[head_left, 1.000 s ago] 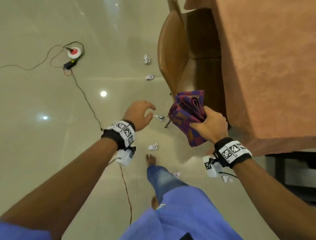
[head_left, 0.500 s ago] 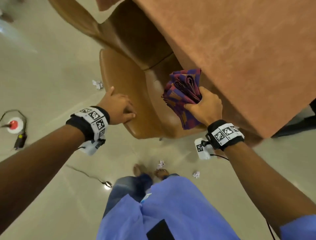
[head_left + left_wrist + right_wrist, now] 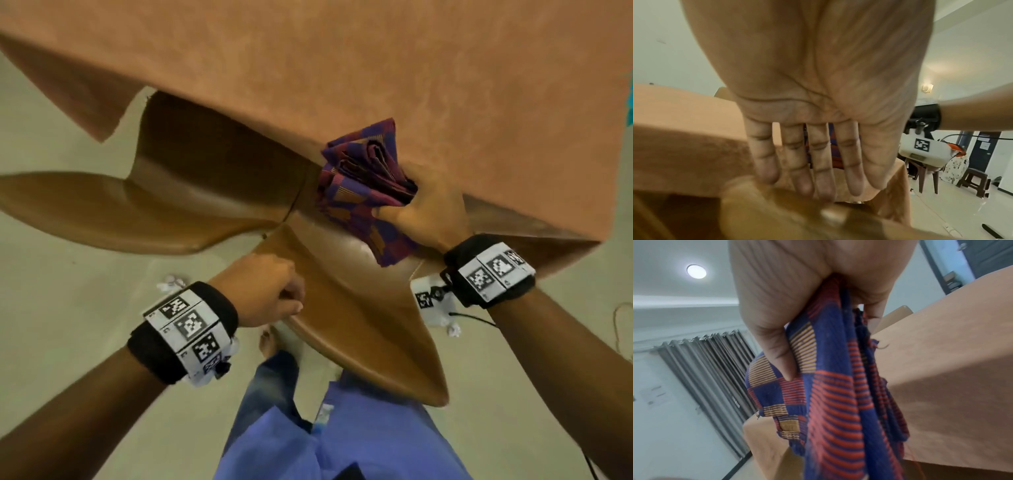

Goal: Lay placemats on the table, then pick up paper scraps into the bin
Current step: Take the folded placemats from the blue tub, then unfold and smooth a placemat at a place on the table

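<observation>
Right hand: I have it clenched round a folded bundle of placemats, thumb pressed flat on the outer layer, the other fingers wrapped behind. The bundle is carried at the near edge of the counter, partly over its orange cloth and partly over the chair seats; I cannot tell whether it touches the cloth.

Placemats: woven fabric, blue with red and ochre stripes, several layers folded together. By my judgement soft, light and limp; the free ends droop below my grip. Best taken by a corner or a folded edge, one layer peeled off at a time, since the layers are likely to cling.

Left hand: fingers straight and a little apart, resting on the top edge of a brown chair backrest, gripping nothing.

Beyond: a second chair tucked under the cloth at left. Paper scraps, one by my left wrist and one below my right wrist, lie on the floor. No bin in view.
</observation>
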Action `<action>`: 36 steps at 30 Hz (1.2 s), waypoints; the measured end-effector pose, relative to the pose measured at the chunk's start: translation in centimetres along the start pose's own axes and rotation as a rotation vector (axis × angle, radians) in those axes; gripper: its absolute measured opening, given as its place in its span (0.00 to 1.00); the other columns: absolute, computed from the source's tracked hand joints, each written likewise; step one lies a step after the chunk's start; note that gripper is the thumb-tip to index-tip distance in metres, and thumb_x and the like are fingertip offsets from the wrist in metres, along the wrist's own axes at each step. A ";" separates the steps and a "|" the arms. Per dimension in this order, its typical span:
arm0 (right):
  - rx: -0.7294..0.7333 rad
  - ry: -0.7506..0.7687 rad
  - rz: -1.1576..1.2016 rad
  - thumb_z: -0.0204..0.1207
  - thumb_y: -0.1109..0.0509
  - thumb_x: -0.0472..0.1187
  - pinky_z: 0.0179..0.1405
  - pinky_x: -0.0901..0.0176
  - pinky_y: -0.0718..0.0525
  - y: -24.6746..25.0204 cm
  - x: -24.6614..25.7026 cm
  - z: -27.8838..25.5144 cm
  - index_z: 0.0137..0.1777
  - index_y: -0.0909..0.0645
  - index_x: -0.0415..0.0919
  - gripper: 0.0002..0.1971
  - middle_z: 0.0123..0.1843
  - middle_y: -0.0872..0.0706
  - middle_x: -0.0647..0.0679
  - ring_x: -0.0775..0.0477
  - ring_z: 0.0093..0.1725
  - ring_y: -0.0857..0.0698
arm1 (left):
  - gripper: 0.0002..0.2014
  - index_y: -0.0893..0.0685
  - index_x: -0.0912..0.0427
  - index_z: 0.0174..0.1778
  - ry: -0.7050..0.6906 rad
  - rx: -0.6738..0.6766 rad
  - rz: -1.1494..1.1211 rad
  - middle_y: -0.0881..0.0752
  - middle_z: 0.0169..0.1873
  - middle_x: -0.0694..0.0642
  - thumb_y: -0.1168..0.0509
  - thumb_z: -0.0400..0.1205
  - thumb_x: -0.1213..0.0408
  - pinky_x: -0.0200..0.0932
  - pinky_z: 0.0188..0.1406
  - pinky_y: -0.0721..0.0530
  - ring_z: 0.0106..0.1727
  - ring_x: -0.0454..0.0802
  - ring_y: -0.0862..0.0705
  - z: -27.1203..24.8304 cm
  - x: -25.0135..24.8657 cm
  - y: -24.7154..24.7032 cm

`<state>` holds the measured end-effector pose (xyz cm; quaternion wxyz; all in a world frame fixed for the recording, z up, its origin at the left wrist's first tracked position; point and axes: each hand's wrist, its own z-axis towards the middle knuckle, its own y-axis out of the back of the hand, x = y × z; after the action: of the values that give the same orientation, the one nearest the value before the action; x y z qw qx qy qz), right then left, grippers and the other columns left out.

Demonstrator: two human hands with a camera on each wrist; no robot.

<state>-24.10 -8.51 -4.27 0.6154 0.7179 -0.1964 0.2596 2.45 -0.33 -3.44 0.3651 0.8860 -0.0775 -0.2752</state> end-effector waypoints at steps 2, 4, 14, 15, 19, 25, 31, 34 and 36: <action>-0.033 -0.034 0.055 0.61 0.23 0.57 0.43 0.46 0.14 0.3 2.3 1.0 0.55 0.17 0.52 0.23 0.47 0.11 0.52 0.47 0.44 0.15 | 0.10 0.17 0.42 0.54 0.021 -0.003 0.031 0.16 0.50 0.43 0.37 0.80 0.46 0.48 0.51 0.19 0.52 0.46 0.18 0.5 2.4 3.7; -0.097 -0.077 0.080 0.62 0.21 0.55 0.43 0.48 0.14 1.0 3.7 2.2 0.56 0.18 0.52 0.22 0.48 0.11 0.52 0.46 0.46 0.14 | 0.12 0.17 0.44 0.55 0.039 -0.040 0.051 0.16 0.50 0.44 0.37 0.80 0.46 0.47 0.51 0.18 0.51 0.46 0.18 2.3 4.4 7.6; -0.222 0.032 -0.130 0.68 0.24 0.51 0.37 0.56 0.23 6.5 3.4 15.4 0.64 0.18 0.47 0.23 0.52 0.10 0.43 0.37 0.48 0.14 | 0.18 0.20 0.48 0.64 0.201 -0.277 0.254 0.17 0.62 0.54 0.34 0.78 0.50 0.51 0.59 0.20 0.61 0.55 0.20 16.3 12.5 22.2; -0.213 0.047 -0.166 0.68 0.25 0.50 0.35 0.56 0.27 7.1 3.4 17.3 0.61 0.17 0.47 0.21 0.50 0.11 0.42 0.36 0.47 0.14 | 0.21 0.21 0.47 0.66 0.236 -0.281 0.284 0.19 0.64 0.55 0.34 0.78 0.49 0.53 0.60 0.20 0.63 0.56 0.21 17.5 13.4 23.3; -0.013 0.015 -0.304 0.69 0.25 0.48 0.40 0.56 0.29 9.1 2.8 26.3 0.63 0.20 0.43 0.22 0.53 0.14 0.42 0.37 0.51 0.17 | 0.34 0.30 0.47 0.76 0.301 -0.183 0.354 0.26 0.74 0.57 0.28 0.73 0.48 0.55 0.69 0.24 0.71 0.60 0.25 22.2 16.6 27.8; 0.061 -0.001 -0.544 0.70 0.29 0.39 0.41 0.52 0.25 9.9 2.1 39.4 0.60 0.20 0.40 0.18 0.52 0.14 0.39 0.33 0.51 0.16 | 0.49 0.39 0.50 0.82 0.300 -0.101 0.362 0.34 0.80 0.58 0.21 0.67 0.50 0.53 0.77 0.33 0.79 0.58 0.33 27.9 20.8 33.7; -0.201 -0.038 -0.623 0.73 0.32 0.40 0.49 0.47 0.25 5.1 0.6 47.8 0.61 0.22 0.41 0.16 0.60 0.15 0.39 0.33 0.58 0.18 | 0.44 0.30 0.55 0.76 0.223 -0.034 0.392 0.22 0.70 0.58 0.18 0.65 0.56 0.50 0.64 0.21 0.66 0.59 0.20 30.7 23.9 34.4; -0.051 -0.105 -0.597 0.68 0.27 0.46 0.50 0.49 0.18 1.1 -0.9 49.8 0.59 0.22 0.43 0.20 0.57 0.15 0.40 0.34 0.56 0.17 | 0.46 0.35 0.51 0.79 0.194 -0.077 0.360 0.32 0.78 0.58 0.19 0.66 0.58 0.50 0.65 0.21 0.69 0.60 0.21 31.1 25.7 33.3; -0.054 -0.146 -0.588 0.63 0.25 0.51 0.48 0.47 0.16 0.8 -0.8 50.2 0.56 0.20 0.44 0.22 0.54 0.15 0.41 0.34 0.53 0.16 | 0.47 0.37 0.51 0.80 0.195 -0.065 0.363 0.37 0.81 0.60 0.19 0.66 0.58 0.52 0.68 0.23 0.74 0.61 0.26 31.2 25.8 33.2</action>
<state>-18.66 -58.12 -9.51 0.6672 0.7441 -0.0310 0.0126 9.14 -51.87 -9.81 0.4429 0.8676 -0.1914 -0.1203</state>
